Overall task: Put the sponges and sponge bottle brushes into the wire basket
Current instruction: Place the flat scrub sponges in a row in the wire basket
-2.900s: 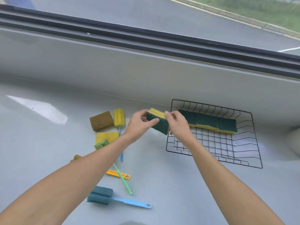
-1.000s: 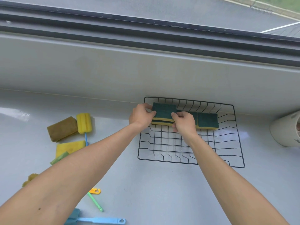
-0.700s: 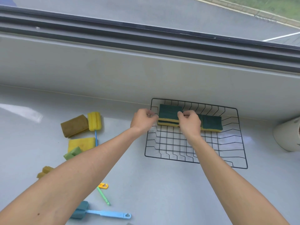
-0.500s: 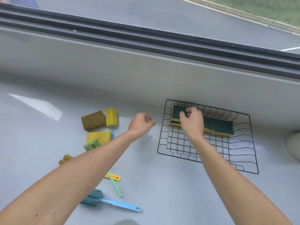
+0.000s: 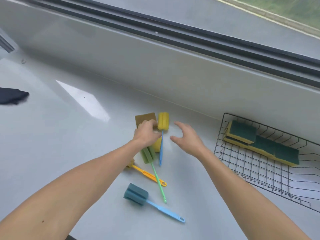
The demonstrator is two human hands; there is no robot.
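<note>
My left hand (image 5: pixel 147 133) lies curled over the loose pile on the smooth grey counter (image 5: pixel 60 135), fingers bent down onto a flat brown sponge (image 5: pixel 144 117); I cannot tell whether they actually grip it. My right hand (image 5: pixel 187 137) hovers just beside it, spread wide and cupped, touching nothing. Between the two hands stands a ribbed yellow foam brush (image 5: pixel 163 121) on a thin blue plastic stem. Under my left wrist sits a porous yellow sponge (image 5: pixel 158 144), mostly hidden, and a ridged green foam brush (image 5: pixel 148 154) whose slim green stick runs back toward me. Near that forearm an orange flat-handled brush (image 5: pixel 147 174) crosses beneath the green stick, its head half covered. Closer to me lies a chunky teal foam brush (image 5: pixel 136 194) with a flat blue handle. Well to the right of my right hand, the black wire basket (image 5: pixel 259 172) holds yellow sponges (image 5: pixel 259 144) with coarse dark green scouring tops, rectangular blocks in a row along its far side, one stacked on the left end.
</note>
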